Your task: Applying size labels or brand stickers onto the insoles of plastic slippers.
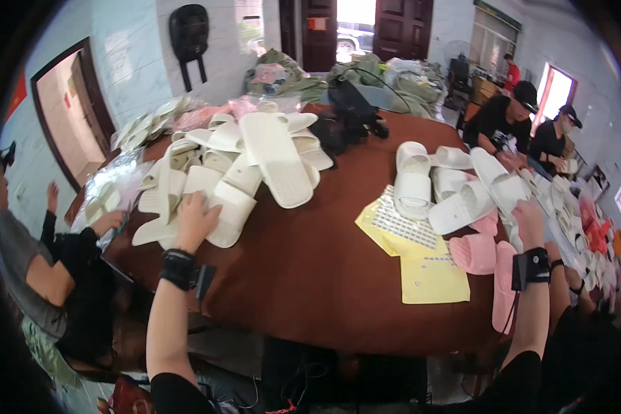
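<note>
My left hand (194, 222) lies flat on a white slipper (229, 210) at the near edge of a big heap of white slippers (255, 155) on the left of the brown table (303, 276); whether it grips the slipper I cannot tell. My right hand (529, 219) reaches to the right side, its fingers on a white slipper (509, 190) in a smaller group of white slippers (428, 183). Pink slippers (477, 250) lie just left of that wrist. Both wrists wear black straps.
Yellow sheets with small stickers (421, 255) lie between the two piles. A black bag (348, 114) sits at the table's far side. A seated person (41, 276) is at the left, two people in black (524, 127) at the right. More slippers and red items (590, 231) crowd the right edge.
</note>
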{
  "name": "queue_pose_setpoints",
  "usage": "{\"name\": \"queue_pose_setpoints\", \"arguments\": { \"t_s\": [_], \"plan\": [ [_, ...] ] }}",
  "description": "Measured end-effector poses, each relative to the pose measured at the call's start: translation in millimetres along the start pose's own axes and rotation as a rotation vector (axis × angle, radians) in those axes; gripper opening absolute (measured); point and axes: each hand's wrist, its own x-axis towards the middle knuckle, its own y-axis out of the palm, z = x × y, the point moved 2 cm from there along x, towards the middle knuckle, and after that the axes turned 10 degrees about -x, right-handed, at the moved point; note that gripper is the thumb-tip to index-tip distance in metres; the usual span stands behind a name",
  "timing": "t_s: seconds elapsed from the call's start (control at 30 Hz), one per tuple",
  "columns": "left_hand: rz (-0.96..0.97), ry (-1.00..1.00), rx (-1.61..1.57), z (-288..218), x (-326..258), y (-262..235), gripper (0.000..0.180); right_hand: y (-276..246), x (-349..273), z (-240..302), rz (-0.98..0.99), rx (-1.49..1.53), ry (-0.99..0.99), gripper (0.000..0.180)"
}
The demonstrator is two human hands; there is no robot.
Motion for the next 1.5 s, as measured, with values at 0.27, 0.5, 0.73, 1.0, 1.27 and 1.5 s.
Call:
{"name": "queue_pose_setpoints", "arguments": {
  "t_s": [0.27,0.5,0.73,1.0,1.27,1.5],
  "plan": [
    [-0.083,0.292,-0.043,-100,-5,-2,0.039,8,41,65,-0.326,0.55,0.307,0.032],
    [0.413,0.507,-0.499,-254,-3,84,0.033,8,53,216,0.114,0.427,-0.306,0.042],
    [0.651,0.299,-0.426,-286,21,192,0.042,43,37,250,0.251,0.233,-0.444,0.054],
    [0.551,0.245,-0.263,-330,16,231,0.039,63,41,223,0.298,0.019,-0.477,0.055],
    [0.669,0.084,-0.64,-361,-9,233,0.017,61,47,204,0.37,-0.03,-0.455,0.051],
    [0.765,0.009,-0.783,-378,-47,185,0.017,55,52,198,0.458,-0.039,-0.429,0.046]
  ]
}}
